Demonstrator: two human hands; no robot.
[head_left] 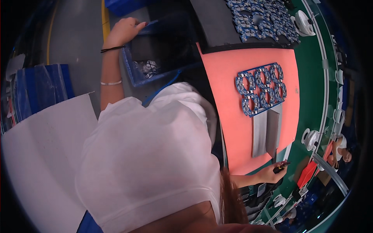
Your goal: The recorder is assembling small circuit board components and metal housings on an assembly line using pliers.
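My left hand (124,31) reaches out at the upper left, beside the rim of a blue bin (134,77). Its fingers are curled; what is in them, if anything, I cannot make out. Crumpled shiny scraps (149,68) lie inside the bin. At the lower right my right hand (271,174) is closed around a small black-handled hand tool (281,167), which looks like cutters. A blue circuit board panel with several ring shapes (261,88) lies on an orange-pink mat (223,81). Its near edge meets a grey metal fixture (259,134) with an upright plate.
More blue board panels (264,19) lie on a dark tray (211,23) beyond the mat. White reels (305,23) line the green surface (297,153) at right. Another person (342,151) sits far right. A blue coiled cord (165,86) runs beside the bin.
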